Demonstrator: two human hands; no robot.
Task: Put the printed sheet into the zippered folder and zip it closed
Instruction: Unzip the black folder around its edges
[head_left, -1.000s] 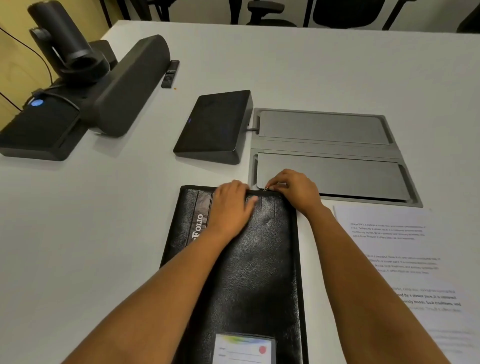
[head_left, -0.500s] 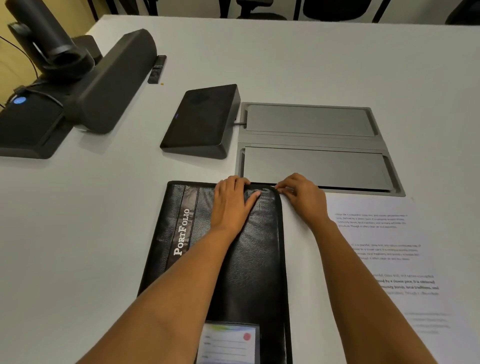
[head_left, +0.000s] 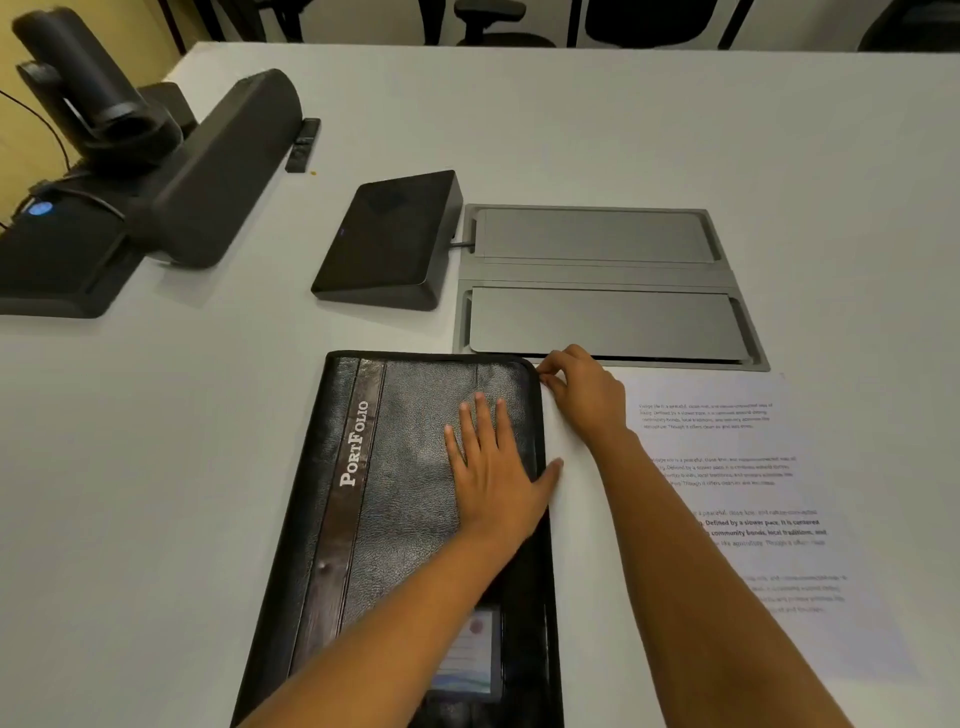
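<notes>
On zippered folder (head_left: 410, 415), left hand (head_left: 493, 478) is laid flat with fingers straight; its far right corner is pinched by curled right hand (head_left: 587, 397)

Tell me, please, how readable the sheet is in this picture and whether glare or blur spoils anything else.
Head view: the sheet is washed out and soft, only its bold lines near legible; head view: the folder shows a dull sheen, not glare, and its white lettering is sharp; head view: the label at its near end is blurred.
</notes>
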